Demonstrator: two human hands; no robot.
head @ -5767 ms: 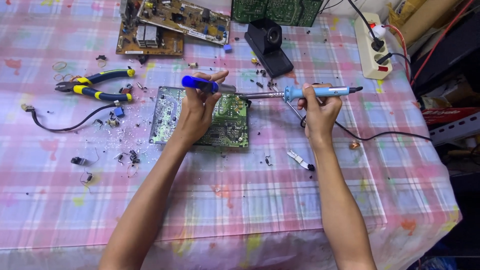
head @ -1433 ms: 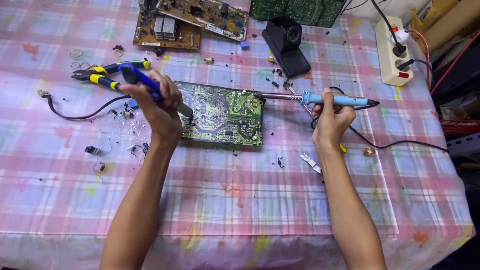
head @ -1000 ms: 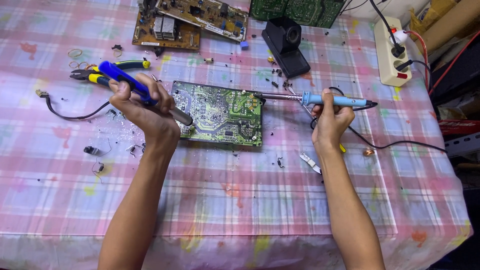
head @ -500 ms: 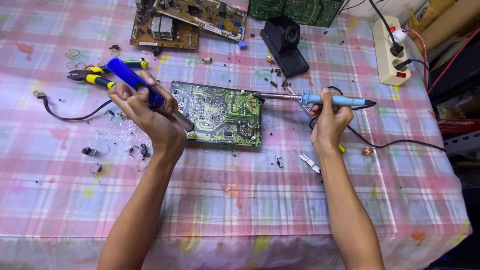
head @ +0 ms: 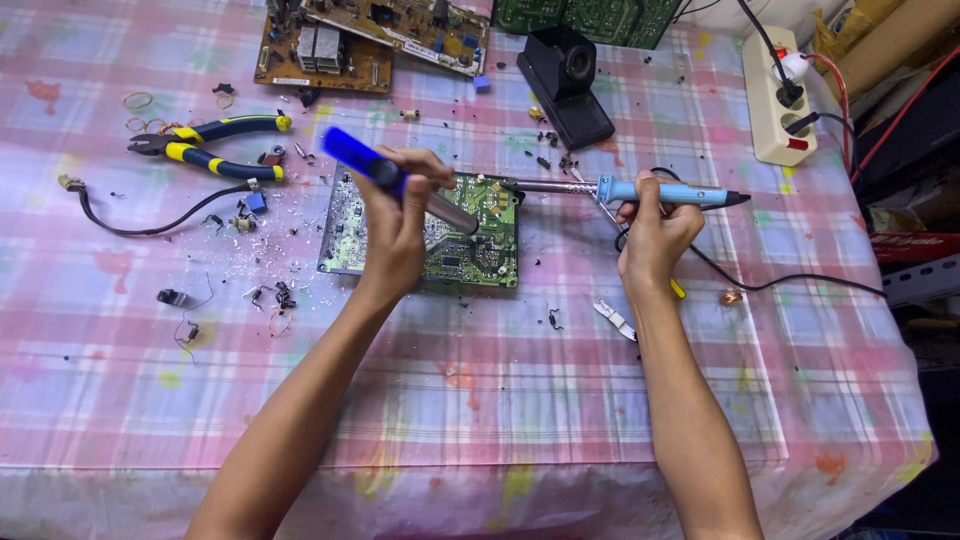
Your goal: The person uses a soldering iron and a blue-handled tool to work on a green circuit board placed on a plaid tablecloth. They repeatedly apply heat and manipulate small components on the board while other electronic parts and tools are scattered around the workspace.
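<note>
On the pink plaid tablecloth (head: 480, 400), near its middle, lies a green circuit board (head: 455, 255), flat and solder side up. The left hand (head: 392, 225) is clenched round a blue-handled desoldering pump (head: 400, 185), whose metal barrel slants down to the board's right half. The right hand (head: 652, 232) grips a light blue soldering iron (head: 640, 190) by its handle, the metal shaft reaching left to the board's far right corner. The board looks stiff, thin and light, likely to slide on the cloth if pushed; I judge its edges the safest hold, away from sharp solder points and any freshly heated joint. The iron should be taken only by its plastic handle, and its black cord (head: 790, 285) trails off to the right. Left of the board lie yellow-and-blue pliers (head: 205, 150) and scattered clipped components (head: 250, 215). At the far edge sit a brown circuit board (head: 325, 55), a black stand (head: 565, 85) and, far right, a cream power strip (head: 775, 95) with a red switch. No packages or readable labels stand out.
</note>
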